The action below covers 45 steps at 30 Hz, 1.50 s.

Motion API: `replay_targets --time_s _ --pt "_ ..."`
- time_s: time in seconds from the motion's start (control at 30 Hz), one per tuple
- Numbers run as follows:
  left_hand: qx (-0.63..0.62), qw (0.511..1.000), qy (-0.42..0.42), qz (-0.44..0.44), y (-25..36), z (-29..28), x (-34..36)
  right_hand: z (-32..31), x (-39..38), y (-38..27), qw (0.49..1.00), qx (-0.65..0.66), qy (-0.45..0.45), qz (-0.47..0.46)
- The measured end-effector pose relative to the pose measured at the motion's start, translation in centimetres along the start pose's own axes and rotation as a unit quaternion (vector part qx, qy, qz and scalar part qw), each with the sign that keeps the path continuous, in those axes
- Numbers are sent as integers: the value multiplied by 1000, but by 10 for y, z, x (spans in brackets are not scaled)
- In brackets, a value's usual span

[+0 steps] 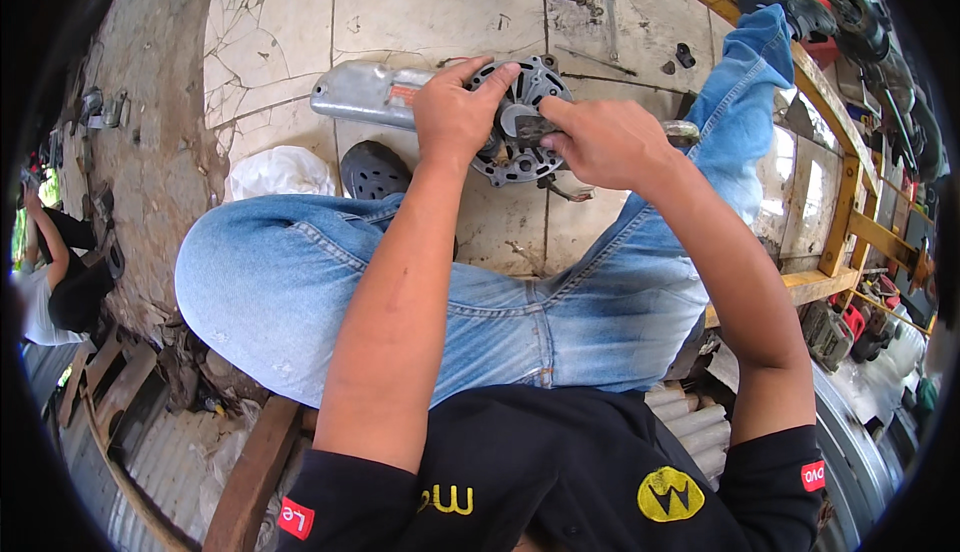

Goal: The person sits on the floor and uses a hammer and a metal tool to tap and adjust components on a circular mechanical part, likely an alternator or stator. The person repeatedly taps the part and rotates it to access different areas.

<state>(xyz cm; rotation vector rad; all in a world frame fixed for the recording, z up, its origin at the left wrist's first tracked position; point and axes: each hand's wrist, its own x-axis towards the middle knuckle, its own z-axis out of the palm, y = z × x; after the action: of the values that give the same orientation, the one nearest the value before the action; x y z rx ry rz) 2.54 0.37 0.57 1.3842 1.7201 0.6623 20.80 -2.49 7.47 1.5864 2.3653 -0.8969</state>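
Observation:
My left hand (460,112) grips the upper left side of a round, slotted grey metal housing (520,165), its thumb near the top rim. My right hand (605,142) holds a dark, worn metal tool (683,134) that lies across the housing's centre, with one end sticking out to the right of my fingers. The tool's exact kind is unclear. Behind my left hand an oblong silver metal part (350,92) lies on the cracked tiles (430,12). Below the housing's right side, a small dark piece with wires or fittings (565,190) shows.
My jeans-clad legs surround the work, with a dark clog (375,172) and white bag (275,172) at left. Loose bolts and rods (600,57) lie above. A yellow wooden frame (840,232) and cluttered parts stand at right. Another person (50,292) sits at far left.

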Motion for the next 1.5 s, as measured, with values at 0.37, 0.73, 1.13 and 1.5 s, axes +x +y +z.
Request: replay_targets --time_s 0.37,0.73,1.13,1.5 --pt "-16 1000 12 1 -2 0 -2 -4 1 3 1000 7 -1 17" --pt "1 1000 9 6 0 -2 -3 4 -2 7 999 27 -2 21" --pt "5 1000 14 17 -2 -1 -3 7 -4 2 999 36 0 28" --pt "7 999 10 48 -3 -1 3 5 -5 -2 996 70 2 53"
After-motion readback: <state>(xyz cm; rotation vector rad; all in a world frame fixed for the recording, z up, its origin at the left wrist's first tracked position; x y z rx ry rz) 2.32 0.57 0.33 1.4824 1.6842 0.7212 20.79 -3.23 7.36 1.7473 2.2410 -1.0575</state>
